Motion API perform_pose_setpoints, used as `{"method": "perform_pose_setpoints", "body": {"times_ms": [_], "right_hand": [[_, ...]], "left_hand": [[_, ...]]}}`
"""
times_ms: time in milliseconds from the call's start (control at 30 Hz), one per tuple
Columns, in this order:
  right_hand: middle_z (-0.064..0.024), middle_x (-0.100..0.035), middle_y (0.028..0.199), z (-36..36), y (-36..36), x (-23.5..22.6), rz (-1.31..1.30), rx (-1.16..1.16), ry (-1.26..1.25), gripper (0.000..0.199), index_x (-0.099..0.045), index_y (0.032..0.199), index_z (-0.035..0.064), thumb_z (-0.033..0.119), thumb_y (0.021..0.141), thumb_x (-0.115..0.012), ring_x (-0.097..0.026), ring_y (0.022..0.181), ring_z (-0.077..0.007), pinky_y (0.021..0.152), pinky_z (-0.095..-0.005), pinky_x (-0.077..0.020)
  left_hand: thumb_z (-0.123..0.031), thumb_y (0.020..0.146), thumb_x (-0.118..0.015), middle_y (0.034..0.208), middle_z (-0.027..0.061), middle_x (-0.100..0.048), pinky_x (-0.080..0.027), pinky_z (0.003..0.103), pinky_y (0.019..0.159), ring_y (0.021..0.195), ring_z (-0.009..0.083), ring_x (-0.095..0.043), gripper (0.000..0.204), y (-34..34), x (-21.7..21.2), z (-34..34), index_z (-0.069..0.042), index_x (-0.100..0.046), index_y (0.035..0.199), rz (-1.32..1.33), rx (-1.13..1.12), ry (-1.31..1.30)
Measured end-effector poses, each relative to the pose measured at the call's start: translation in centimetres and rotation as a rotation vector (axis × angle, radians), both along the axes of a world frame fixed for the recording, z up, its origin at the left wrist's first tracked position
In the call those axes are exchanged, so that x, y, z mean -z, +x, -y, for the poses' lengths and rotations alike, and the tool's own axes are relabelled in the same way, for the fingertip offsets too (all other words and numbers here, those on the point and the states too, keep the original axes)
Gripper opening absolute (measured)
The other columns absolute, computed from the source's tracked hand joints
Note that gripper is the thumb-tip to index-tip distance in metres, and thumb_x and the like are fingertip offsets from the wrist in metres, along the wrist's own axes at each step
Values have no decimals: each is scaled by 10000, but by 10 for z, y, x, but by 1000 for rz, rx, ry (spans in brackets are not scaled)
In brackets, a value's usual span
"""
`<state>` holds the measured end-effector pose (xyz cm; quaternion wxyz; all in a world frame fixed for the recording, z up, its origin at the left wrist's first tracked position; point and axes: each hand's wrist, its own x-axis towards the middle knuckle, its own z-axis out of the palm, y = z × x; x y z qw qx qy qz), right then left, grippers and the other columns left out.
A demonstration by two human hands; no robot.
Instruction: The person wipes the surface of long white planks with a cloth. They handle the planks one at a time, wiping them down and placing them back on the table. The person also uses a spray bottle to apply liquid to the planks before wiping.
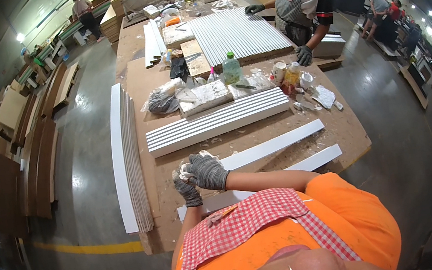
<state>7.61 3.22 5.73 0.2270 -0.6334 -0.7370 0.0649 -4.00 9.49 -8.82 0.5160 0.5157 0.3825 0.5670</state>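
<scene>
Both my hands wear grey knit gloves and meet above the near part of the brown workbench (336,129). My right hand (207,171) and my left hand (186,189) are closed together on a small white wad (185,168), perhaps cloth or paper. Just beyond them lies a long white strip (275,145), and a second white strip (316,160) runs under my forearms. Farther off sits a stack of white slats (218,122).
Bottles, cups and plastic-wrapped bundles (202,97) crowd the bench's middle. A person in a grey apron and dark gloves (304,55) stands at a ribbed grey panel (238,35). White boards (121,154) lean on the bench's left side. Brown panels (37,160) stand at left.
</scene>
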Motion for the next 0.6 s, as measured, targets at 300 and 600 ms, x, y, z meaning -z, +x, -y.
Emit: {"method": "perform_pose_setpoints", "body": {"times_ms": [300,600], "right_hand": [[-123,-575,1084,44,26,4,-91,53,-77,300,-673,1060,212,327,784,-650,-551,1004,-326,950,-465,-399],[-19,-625,1094,141,197,63,343,378,-224,300,-651,1070,266,372,790,-632,-581,1012,-219,933,-404,-433]], "left_hand": [[-394,954,-432,931,97,-658,-516,321,739,835,170,-620,471,2,-42,15,21,-607,1095,556,276,-428],[-400,946,-421,841,95,-684,-494,346,764,788,195,-619,465,0,-7,2,-17,-665,849,313,50,-292]]}}
